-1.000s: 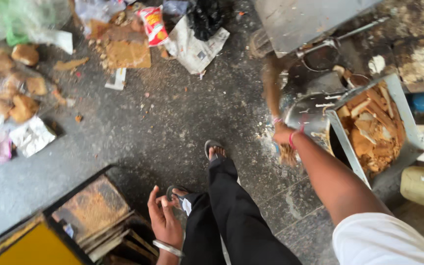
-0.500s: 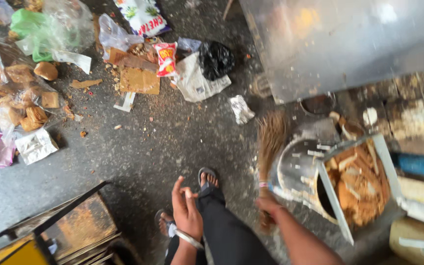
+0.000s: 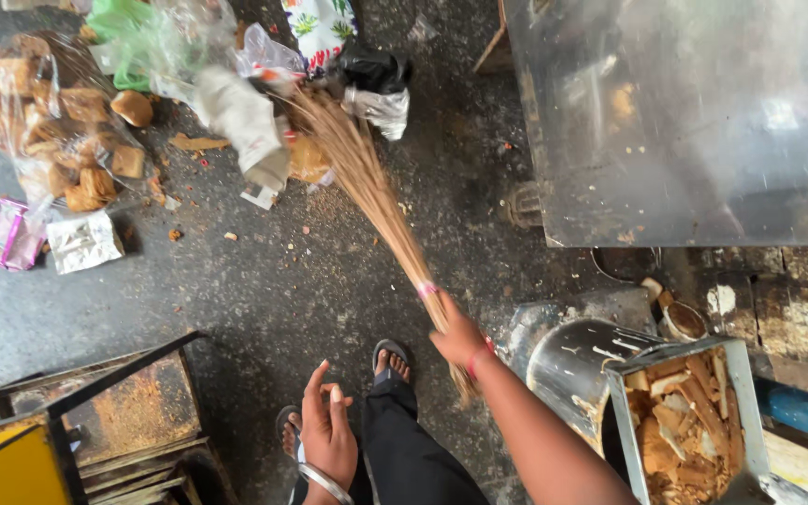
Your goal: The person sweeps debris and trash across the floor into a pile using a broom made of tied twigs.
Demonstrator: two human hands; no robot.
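One broom (image 3: 367, 187). Two hands: the right hand (image 3: 460, 337) and the left hand (image 3: 327, 432). Two sandalled feet (image 3: 392, 360). One metal bin (image 3: 685, 425) of scraps. One clear bag (image 3: 44, 117) of brown pieces. One pink packet (image 3: 7, 234). One silver packet (image 3: 81, 241). One large steel box (image 3: 694, 112).

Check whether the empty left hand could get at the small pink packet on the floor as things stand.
Probably not from this stance. The left hand hangs open by the legs, and the pink packet lies apart on the floor beyond the rusty metal frame. Nothing covers it.

Dry straw broom (image 3: 367, 187), glossy steel cabinet (image 3: 685, 112), rough matt concrete floor (image 3: 264, 290).
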